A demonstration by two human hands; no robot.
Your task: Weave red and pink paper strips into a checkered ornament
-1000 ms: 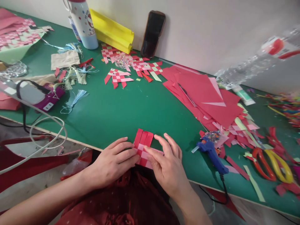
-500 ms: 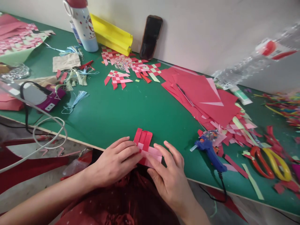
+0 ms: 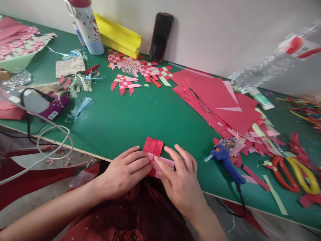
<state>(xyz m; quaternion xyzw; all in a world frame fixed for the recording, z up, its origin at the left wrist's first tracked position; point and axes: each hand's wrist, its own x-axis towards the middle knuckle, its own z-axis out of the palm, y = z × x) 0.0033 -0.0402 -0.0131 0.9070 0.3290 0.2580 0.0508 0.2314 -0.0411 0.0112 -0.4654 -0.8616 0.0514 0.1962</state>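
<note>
Red and pink woven paper strips lie at the near table edge, with red ends pointing away from me and pink ends out to the right. My left hand holds them down from the left, its fingers laid together over the weave and the thumb hidden. From the right, my right hand touches the strips with its index fingertip. Its thumb is lower, near the bottom pink strip, and the other fingers are spread above the table. Both hands cover part of the weave.
A blue glue gun and red-and-yellow-handled scissors lie to the right, near paper scraps. Behind are red sheets, woven pieces, a phone and a drink bottle. A white cable loops at left.
My right index finger has moved up and slightly left, toward where the red and pink strips cross. The thumb has shifted up a little. My left hand stays on the weave.
</note>
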